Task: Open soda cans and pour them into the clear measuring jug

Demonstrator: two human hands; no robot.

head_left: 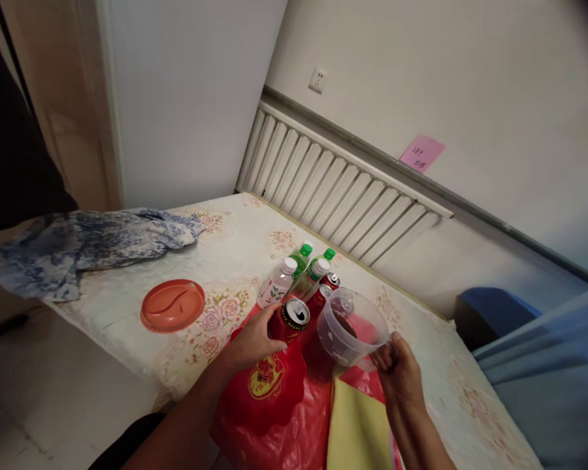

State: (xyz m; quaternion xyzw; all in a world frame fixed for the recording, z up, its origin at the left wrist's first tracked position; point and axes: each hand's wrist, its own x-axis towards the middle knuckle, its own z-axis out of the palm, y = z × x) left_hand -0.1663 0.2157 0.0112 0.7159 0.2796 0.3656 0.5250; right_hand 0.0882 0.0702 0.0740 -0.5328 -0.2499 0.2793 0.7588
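Our left hand (252,341) is holding a red cylindrical metal can with a silver top (285,326), thumb in front and fingers curling around the far side. Our right hand (400,372) is gripping a round translucent plastic jug (328,339) at its right side, probably by a handle, which the fingers are mostly hiding. The can is standing near the middle of the table, just left of the jug, above a shiny red plastic sheet (306,418); whether its base is touching this sheet, we cannot tell.

We are judging the can to be light if it is little filled and heavier if full, but its level is not showing. Its thin wall is probably feeling smooth, slippery when wet, and easy to dent, so we are preferring a gentle grip around the upper body, leaving the top free.

The jug is appearing light and a little flexible. Something dark, perhaps liquid, is showing inside; if so, its weight is pulling away from the handle, and we are advising a firm, level hold there.

A clear plastic bottle with a white cap (277,284) is standing just behind the can, and a yellow cloth (357,427) is lying before the jug.
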